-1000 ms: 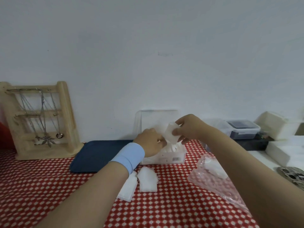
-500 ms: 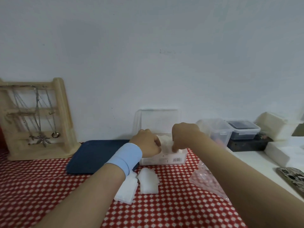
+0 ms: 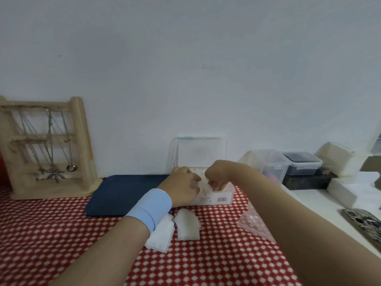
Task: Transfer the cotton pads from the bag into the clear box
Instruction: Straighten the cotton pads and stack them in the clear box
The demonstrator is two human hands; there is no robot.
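The clear box (image 3: 223,198) stands near the wall with its lid (image 3: 201,150) tipped up behind it. A row of white cotton pads (image 3: 203,181) fills it. Both hands are over the box. My left hand (image 3: 182,185), with a blue wristband, curls its fingers onto the pads at the left end. My right hand (image 3: 216,175) points down into the box, its fingertips pinching pads among the row. Two loose stacks of pads (image 3: 188,227) (image 3: 162,235) lie on the cloth in front of the box. The clear plastic bag (image 3: 252,220) lies crumpled under my right forearm.
A dark blue tray (image 3: 121,195) lies left of the box. At far left a wooden jewellery stand (image 3: 80,145) holds necklaces. Lidded plastic containers (image 3: 301,164) and white foam blocks (image 3: 342,193) crowd the right side, with a patterned phone case (image 3: 362,221) near the table edge.
My right hand has come down from above the box with its pads and now has its fingers inside the box. My left hand stays at the box's left end.
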